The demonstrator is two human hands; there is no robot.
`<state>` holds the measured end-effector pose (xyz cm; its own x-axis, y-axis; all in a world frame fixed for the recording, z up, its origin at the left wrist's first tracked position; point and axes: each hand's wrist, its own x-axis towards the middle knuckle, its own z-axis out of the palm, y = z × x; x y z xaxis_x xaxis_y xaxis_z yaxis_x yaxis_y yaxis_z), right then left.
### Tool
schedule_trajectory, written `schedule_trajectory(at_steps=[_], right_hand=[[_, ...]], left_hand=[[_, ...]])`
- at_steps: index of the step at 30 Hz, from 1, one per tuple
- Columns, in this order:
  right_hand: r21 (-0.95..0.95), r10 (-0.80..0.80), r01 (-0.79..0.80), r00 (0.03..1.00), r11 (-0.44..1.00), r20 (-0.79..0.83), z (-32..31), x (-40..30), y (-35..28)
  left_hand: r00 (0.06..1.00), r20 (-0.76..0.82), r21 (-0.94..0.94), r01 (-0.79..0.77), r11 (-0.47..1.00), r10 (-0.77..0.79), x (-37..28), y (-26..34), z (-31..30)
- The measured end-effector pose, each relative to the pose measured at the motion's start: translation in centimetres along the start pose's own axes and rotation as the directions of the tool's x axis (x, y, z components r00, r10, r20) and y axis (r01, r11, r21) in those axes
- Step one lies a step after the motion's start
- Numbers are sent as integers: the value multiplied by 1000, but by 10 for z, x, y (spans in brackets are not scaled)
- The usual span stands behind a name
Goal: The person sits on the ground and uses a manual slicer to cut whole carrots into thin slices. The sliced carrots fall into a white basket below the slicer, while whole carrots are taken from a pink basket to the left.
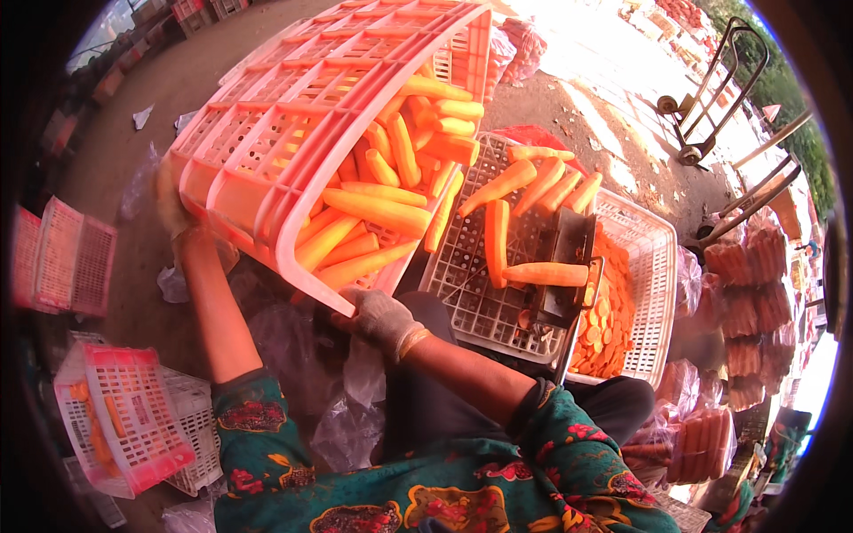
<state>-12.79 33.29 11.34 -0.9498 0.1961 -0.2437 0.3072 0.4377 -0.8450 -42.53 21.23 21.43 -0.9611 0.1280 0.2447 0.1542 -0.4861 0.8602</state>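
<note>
A pink plastic crate [280,126] is tipped on its side, its mouth turned to the right. Peeled carrots [380,210] fill the part I can see into. My right hand [386,318], in a pale knit glove, grips the crate's near rim corner. At the crate's base on the left, my left hand [170,200] holds it from outside; blur and the crate hide its fingers. Several loose carrots [498,186] lie on an upturned grid-bottomed crate [466,320]. One carrot [546,274] rests across a metal slicer [566,253] at that crate's right side.
Right of the slicer, a white crate [656,293] holds carrot slices [603,313]. Bagged carrots [746,306] are stacked farther right. A hand truck [713,100] stands behind. A pink-and-white crate [133,413] with carrots sits lower left. Plastic film [350,426] lies near my legs.
</note>
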Motion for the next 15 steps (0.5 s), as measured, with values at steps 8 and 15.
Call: schedule_trajectory(at_steps=[8, 15], right_hand=[[177, -21, 63, 974, 982, -227, -103, -1, 49], [-287, 249, -448, 810, 847, -530, -80, 36, 143]], left_hand=[[996, 13, 89, -85, 992, 85, 8, -8, -29], [990, -112, -12, 84, 996, -85, 10, -12, -21]])
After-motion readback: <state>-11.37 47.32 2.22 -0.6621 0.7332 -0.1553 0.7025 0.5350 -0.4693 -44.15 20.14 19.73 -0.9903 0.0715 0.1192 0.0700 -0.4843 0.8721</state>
